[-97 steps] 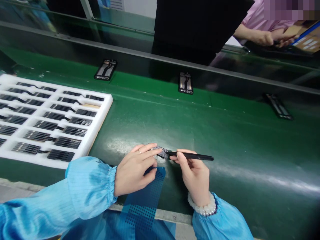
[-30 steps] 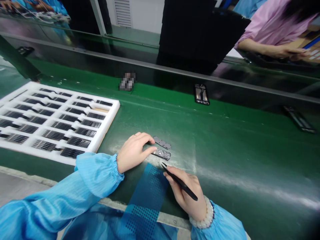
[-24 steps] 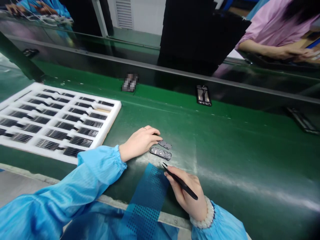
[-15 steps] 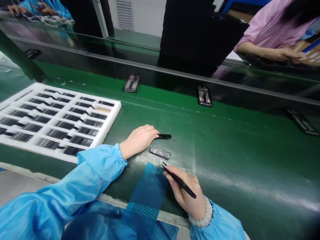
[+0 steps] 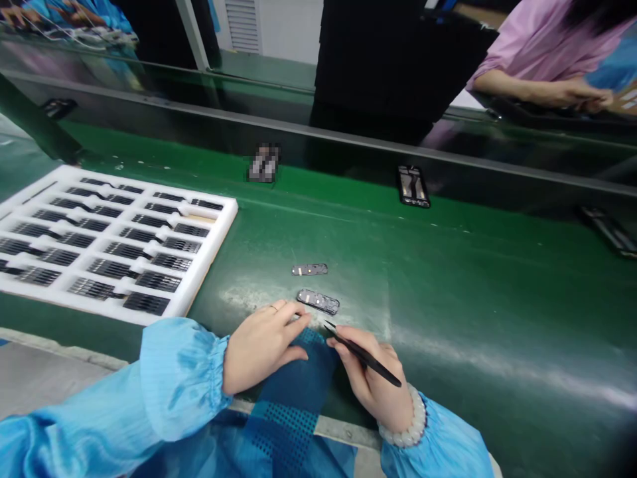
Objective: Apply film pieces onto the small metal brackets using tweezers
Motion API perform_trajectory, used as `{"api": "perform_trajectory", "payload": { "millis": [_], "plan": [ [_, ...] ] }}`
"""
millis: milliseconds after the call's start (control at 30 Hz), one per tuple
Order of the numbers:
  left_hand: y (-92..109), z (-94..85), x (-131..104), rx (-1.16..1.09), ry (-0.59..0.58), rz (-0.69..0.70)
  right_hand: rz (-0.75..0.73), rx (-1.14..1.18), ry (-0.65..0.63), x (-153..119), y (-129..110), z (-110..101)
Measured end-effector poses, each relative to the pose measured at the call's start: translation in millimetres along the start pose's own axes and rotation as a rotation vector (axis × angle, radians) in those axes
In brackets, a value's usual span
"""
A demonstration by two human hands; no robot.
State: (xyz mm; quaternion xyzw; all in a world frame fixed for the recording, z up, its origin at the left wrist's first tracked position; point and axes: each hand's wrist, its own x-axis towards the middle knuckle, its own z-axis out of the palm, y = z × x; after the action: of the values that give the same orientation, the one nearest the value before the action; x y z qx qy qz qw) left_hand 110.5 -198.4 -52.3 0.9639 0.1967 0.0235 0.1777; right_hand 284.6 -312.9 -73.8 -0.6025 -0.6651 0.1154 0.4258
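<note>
Small dark module (image 5: 318,301) lies flat on green belt (image 5: 448,279), likely light, stiff, fragile; best gripped by long edges. Left hand (image 5: 261,342) empty, relaxed beside it; right hand (image 5: 371,382) pinches tweezers (image 5: 362,355).

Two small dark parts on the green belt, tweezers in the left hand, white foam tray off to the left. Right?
Not quite: the head view shows the tweezers in the right hand, not the left hand. The two small dark parts and white foam tray are as stated.
</note>
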Motion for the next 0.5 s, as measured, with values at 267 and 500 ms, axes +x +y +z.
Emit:
{"api": "perform_trajectory", "payload": {
  "millis": [267, 500],
  "plan": [
    [0.3, 5.9, 1.5, -0.089, -0.015, -0.129, 0.084, 0.045, 0.075, -2.9, -1.2, 0.4],
    [7.9, 8.7, 1.0, -0.055, 0.026, -0.096, 0.116, -0.020, 0.067, -5.4, 2.9, 0.9]
  ]
}}
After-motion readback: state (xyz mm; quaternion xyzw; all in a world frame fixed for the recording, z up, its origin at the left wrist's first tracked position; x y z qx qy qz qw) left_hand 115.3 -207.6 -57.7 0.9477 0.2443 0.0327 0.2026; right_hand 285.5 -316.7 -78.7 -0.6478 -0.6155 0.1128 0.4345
